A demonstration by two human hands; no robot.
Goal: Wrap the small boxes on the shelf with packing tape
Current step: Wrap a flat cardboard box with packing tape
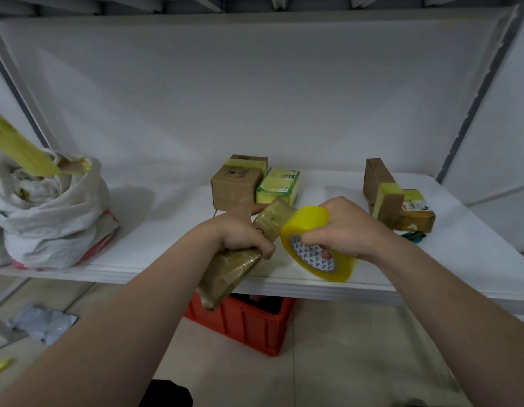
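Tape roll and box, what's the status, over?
Left hand grips long taped box. Right hand grips yellow tape roll beside it. Nothing in the way.

A long brown box [245, 255], glossy with tape, tilts over the front edge of the shelf [137, 273] — the yellow tape roll [310, 227] just beside its upper end. Behind it a brown carton [234, 186] and a green-edged box [278, 186] stand together; a leaning box [377, 180] and a flat labelled box [418, 212] sit farther right.

We see our left forearm [131, 312] and right forearm [448, 304] bare along all their visible length, our left hand [243, 230] and right hand [346, 227] bare as well, and at the bottom edge a patch of black clothing [169, 393] (which garment we cannot tell).
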